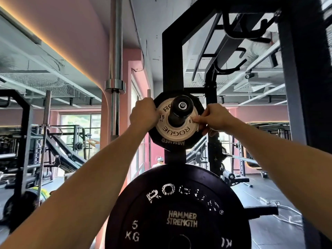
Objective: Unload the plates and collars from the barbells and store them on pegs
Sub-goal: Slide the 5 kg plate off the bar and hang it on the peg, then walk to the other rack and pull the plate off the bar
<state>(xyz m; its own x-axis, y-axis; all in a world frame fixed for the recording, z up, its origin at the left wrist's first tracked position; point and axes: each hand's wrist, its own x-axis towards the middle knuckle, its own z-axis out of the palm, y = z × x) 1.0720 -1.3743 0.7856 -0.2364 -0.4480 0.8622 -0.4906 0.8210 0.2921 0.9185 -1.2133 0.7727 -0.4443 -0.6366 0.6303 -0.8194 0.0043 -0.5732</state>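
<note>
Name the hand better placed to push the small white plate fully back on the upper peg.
Probably the left hand: it grips the white plate rim firmly. The right hand only pinches its opposite edge.

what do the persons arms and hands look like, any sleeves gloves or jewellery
Both forearms are bare as far as the picture shows them: no sleeves in view. The left hand and right hand wear no gloves, and no watch, wristband or ring can be seen on either. No markings or tattoos show on the arms.
</note>
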